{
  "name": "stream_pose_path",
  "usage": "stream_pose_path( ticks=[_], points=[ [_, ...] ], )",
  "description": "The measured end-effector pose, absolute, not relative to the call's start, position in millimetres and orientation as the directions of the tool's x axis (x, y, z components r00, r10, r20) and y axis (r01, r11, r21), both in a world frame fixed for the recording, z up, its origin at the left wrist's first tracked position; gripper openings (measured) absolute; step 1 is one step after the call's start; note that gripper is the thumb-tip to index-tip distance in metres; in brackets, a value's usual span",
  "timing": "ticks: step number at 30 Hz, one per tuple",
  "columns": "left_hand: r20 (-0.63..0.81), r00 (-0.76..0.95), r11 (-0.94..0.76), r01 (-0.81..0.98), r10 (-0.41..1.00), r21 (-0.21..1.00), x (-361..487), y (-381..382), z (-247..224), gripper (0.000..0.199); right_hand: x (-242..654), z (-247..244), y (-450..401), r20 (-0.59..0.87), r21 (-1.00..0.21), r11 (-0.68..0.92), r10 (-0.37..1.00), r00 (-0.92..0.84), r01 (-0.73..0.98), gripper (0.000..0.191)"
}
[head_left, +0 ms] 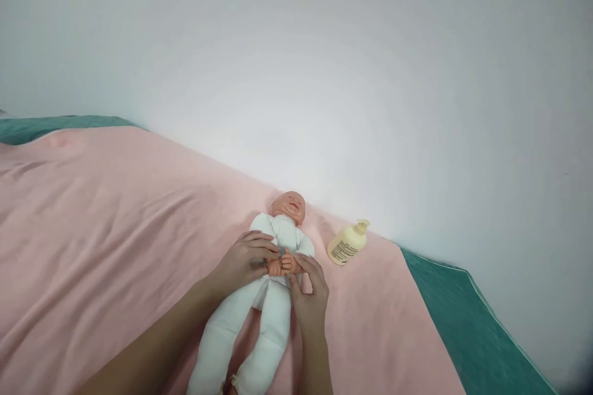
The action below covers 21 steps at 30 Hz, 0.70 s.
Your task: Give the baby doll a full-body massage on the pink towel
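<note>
A baby doll [273, 321] with a white cloth body lies on its back on the pink cloth, its head toward the wall. Its two small hands rest together over its belly. My left hand [243, 259] is closed around the doll's arm on the left, near the wrist. On the other side, my right hand [311, 287] holds the doll's other hand at the wrist between thumb and fingers. A pale yellow pump bottle [347, 244] with a printed label stands to the right of the doll.
The pink cloth [115, 210] has folds at the left and lies over a green surface [467, 315], which shows at the right and far left. A pale wall [347, 74] rises behind. Something shiny hangs at the top edge.
</note>
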<state>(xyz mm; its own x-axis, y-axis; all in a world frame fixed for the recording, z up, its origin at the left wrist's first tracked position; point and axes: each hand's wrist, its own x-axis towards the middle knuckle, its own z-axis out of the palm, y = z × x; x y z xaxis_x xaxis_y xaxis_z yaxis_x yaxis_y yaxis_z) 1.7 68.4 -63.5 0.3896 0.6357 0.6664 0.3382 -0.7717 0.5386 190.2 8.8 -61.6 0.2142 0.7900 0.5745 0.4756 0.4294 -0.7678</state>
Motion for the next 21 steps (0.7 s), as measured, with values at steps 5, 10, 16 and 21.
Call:
stream_pose_path(
  ticks=[5, 10, 16, 21],
  points=[
    [0.675, 0.371, -0.77, 0.33, 0.637, 0.546, -0.1, 68.8, -64.3, 0.015, 195.0, -66.7, 10.3, 0.671, -0.638, 0.521, 0.737, 0.078, 0.568, 0.023],
    [0.673, 0.376, -0.771, 0.305, 0.637, 0.559, -2.2, 69.7, -64.0, 0.015, 192.3, -69.0, 12.6, 0.684, -0.605, 0.526, 0.728, 0.052, 0.598, 0.023],
    [0.523, 0.069, -0.528, 0.134, 0.849, 0.839, -14.8, 64.8, -49.7, 0.022, 195.3, -60.9, 4.8, 0.62, -0.773, 0.431, 0.673, 0.405, 0.466, 0.033],
    [0.097, -0.468, -0.23, -0.236, 0.879, 0.944, -35.4, 71.2, -45.3, 0.036, 194.0, -47.4, 30.2, 0.652, -0.754, 0.467, 0.618, 0.439, 0.461, 0.036]
  ],
)
